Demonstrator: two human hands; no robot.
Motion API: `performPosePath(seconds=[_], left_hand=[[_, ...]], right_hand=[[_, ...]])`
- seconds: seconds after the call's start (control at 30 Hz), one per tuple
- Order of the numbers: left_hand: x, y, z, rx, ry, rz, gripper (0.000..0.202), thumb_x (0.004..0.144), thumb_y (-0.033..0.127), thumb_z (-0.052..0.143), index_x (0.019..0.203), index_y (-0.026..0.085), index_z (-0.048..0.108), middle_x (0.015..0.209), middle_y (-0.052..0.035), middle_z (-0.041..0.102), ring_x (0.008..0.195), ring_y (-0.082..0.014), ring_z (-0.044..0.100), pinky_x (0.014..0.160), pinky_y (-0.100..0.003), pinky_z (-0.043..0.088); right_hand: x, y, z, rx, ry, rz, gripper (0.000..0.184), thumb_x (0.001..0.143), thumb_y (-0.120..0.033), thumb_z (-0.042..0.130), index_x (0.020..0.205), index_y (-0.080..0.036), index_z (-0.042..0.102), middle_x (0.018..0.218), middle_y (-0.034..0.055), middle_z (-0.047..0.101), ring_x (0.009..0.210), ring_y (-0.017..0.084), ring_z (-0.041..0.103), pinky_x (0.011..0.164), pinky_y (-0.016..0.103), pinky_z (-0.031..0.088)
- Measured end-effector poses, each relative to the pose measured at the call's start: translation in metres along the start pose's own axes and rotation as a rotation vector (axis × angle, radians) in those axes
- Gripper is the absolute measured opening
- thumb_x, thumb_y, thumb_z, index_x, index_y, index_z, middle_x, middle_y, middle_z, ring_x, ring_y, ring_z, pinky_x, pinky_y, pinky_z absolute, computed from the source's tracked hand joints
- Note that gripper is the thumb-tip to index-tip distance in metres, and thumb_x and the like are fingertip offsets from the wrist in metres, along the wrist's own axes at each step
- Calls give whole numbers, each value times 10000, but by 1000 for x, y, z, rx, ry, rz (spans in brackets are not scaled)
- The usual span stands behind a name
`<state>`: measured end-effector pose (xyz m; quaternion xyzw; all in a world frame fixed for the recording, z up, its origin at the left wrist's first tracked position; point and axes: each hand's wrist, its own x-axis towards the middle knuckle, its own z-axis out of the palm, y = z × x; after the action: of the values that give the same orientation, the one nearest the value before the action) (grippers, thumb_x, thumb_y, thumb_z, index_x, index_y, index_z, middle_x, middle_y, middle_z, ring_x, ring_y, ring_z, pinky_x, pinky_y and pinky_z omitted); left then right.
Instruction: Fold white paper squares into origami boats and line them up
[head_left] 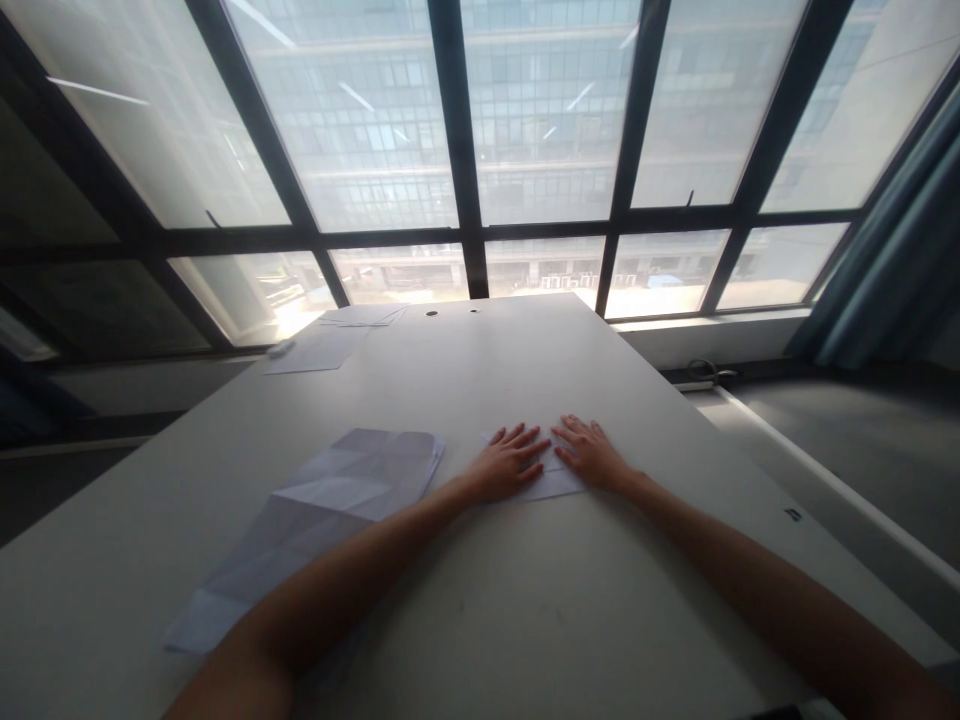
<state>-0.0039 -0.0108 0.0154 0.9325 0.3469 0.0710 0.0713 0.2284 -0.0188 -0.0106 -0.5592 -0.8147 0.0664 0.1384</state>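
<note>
Folded paper [551,482] under both hands, paper stack [330,510] beside

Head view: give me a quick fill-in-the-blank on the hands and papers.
1. The left hand and right hand both lie flat on one small piece of ____.
2. The creased stack of sheets lies to the ____ of both hands.
3. Loose pages lie at the far end of the table, beside the ____.
Missing words: paper; left; window.
</note>
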Motion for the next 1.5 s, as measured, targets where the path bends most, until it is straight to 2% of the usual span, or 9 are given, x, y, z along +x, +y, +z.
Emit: performPosePath(seconds=[0.17,0.33,0.57,0.73,0.9,1.17,1.33,1.5], left_hand=[[0,0,-2,-2,-15,33,527,1013,514,298,1513,347,291,1599,-16,232,1484,-247,156,1186,-490,141],[-2,1,-3,-9,0,81,555,1007,508,330,1523,310,283,1587,-28,262,1478,-255,182,1191,-484,138],[-3,1,-5,-45,-19,185,547,998,484,379,1518,341,289,1570,15,300,1477,-219,189,1205,-433,119],[-2,-2,0,-7,-5,46,628,986,584,309,1544,315,207,1592,-5,248,1482,-276,157,1187,-500,111],[-1,-9,5,22,19,-95,653,978,625,245,1543,301,215,1598,-13,240,1482,-313,127,1171,-540,104],[-3,-10,7,29,29,-110,706,972,639,228,1554,241,186,1604,-49,216,1484,-290,129,1182,-515,83],[-4,-11,6,38,13,-88,636,983,609,241,1541,305,222,1609,-6,201,1485,-297,120,1176,-533,92],[-4,-9,3,37,5,-104,621,983,605,259,1531,313,256,1607,-11,211,1482,-306,132,1172,-540,105]], right_hand=[[-1,-4,-1,1,45,-8,484,971,-343,397,1428,-192,450,1551,140,335,1457,254,230,1165,533,140],[-3,-9,0,34,67,-124,589,939,-407,465,1478,-189,373,1558,133,323,1461,246,220,1174,506,135],[-3,-12,0,50,35,-99,641,957,-493,406,1514,-191,309,1573,130,289,1474,256,174,1171,518,125],[-2,-13,-1,14,-34,-130,647,971,-460,369,1534,-163,252,1593,126,224,1484,249,128,1175,529,77],[-3,-15,-3,-9,-70,-176,608,994,-475,303,1543,-226,227,1600,97,211,1486,248,115,1167,552,84],[-5,-19,-8,-29,-97,-164,602,997,-481,283,1535,-211,258,1601,103,207,1485,264,113,1165,558,95],[-6,-19,-10,-30,-106,-178,639,986,-492,297,1545,-192,219,1603,101,203,1487,264,98,1169,561,85],[-5,-11,-9,-27,-119,-148,699,961,-550,338,1539,-170,240,1603,124,187,1489,273,76,1169,567,80]])
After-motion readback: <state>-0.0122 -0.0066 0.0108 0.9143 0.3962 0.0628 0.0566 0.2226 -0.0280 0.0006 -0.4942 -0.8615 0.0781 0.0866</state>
